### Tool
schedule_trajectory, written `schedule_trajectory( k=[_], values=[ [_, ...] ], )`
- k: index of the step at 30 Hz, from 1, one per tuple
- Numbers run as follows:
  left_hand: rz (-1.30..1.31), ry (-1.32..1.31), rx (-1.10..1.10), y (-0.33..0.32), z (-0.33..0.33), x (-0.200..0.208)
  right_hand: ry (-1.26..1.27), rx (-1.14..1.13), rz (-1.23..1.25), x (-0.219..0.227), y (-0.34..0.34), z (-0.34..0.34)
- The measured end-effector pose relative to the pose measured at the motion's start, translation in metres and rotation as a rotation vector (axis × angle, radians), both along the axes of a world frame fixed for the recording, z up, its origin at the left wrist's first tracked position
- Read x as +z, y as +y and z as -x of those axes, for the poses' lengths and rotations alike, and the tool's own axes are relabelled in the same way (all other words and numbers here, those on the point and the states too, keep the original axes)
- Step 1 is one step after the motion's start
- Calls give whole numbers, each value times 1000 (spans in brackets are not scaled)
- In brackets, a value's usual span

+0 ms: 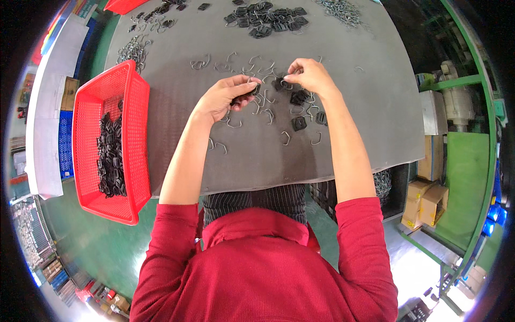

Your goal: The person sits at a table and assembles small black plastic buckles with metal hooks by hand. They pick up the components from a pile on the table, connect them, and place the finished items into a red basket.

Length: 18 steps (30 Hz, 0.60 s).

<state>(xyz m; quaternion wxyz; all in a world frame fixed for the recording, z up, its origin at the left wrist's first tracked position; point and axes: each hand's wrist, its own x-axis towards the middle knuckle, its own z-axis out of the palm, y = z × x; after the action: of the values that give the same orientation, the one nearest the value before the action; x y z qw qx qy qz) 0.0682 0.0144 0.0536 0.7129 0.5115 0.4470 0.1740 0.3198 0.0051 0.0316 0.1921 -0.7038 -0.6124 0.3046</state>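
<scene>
My left hand (pixel 222 97) is closed around one or more small black plastic buckles, mostly hidden by its fingers. To its right, my right hand (pixel 312 77) has thumb and forefinger pinched on a bent metal wire piece (pixel 284 84). A black buckle (pixel 278 83) shows right by those fingertips; whether it is joined to the wire I cannot tell. Loose bent wire pieces (pixel 266 100) lie scattered on the table between and around both hands. Several black buckles (pixel 299 124) rest below my right hand, some among the wires.
A red plastic basket (pixel 140 155) holding many black buckles (pixel 111 155) stands at the table's left edge. Farther back on the grey table (pixel 241 163) lie a heap of black buckles (pixel 265 19) and wire piles (pixel 343 12). Cardboard boxes (pixel 426 204) sit to the right.
</scene>
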Motion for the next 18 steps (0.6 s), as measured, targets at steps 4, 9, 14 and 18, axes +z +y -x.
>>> schedule_trajectory(
  k=[4, 9, 14, 18],
  values=[
    [108, 4, -120, -3, 3, -1, -285, 38, 167, 14, -5, 28],
    [-394, 310, -163, -14, 4, 4, 13, 36, 20, 10, -8, 13],
    [-838, 744, -152, -22, 4, 7, 62, -71, 22, 15, -16, -10],
    [-921, 645, -69, -30, -30, 4, 30, -160, 47, 5, -29, -28]
  ],
)
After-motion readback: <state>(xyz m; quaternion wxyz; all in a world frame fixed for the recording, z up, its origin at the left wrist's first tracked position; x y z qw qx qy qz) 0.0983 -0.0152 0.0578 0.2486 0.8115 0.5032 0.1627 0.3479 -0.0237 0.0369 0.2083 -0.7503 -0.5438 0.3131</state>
